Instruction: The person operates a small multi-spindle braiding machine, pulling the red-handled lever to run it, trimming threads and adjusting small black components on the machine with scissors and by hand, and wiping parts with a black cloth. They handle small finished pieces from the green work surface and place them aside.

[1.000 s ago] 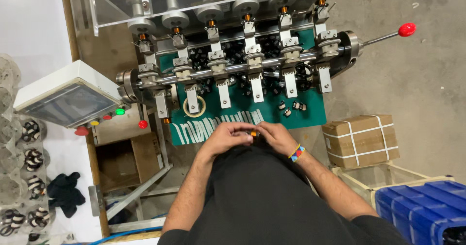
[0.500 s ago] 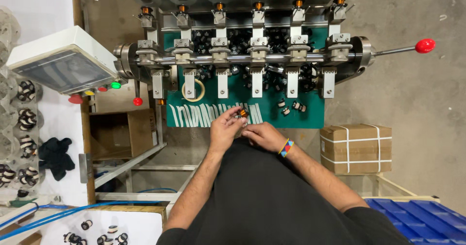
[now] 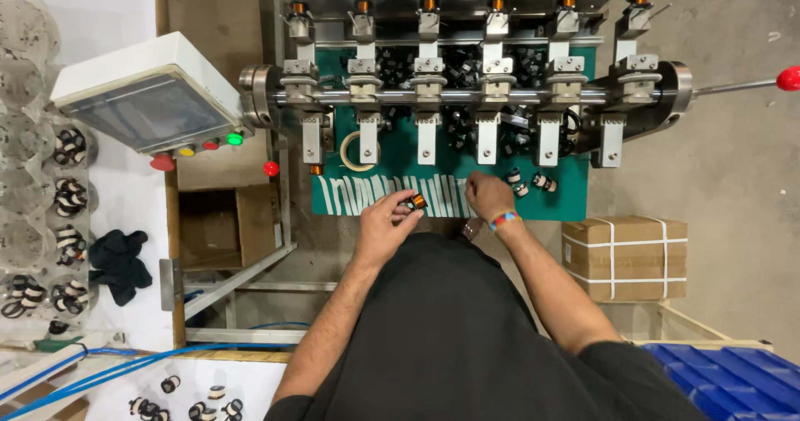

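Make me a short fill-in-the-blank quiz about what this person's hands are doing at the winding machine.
1. The left hand pinches a small coil wound with ____-coloured wire.
2. The right hand rests on the ____ mat, near loose coils.
3. The right wrist wears a multicoloured ____.
4. The lever at the machine's right ends in a ____ knob.

Missing words: copper; green; wristband; red

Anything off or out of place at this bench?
Nothing is clearly wrong. A few small coils lie loose on the green mat beside the right hand, and the left hand holds a copper-wound coil. A black cloth lies crumpled at left.
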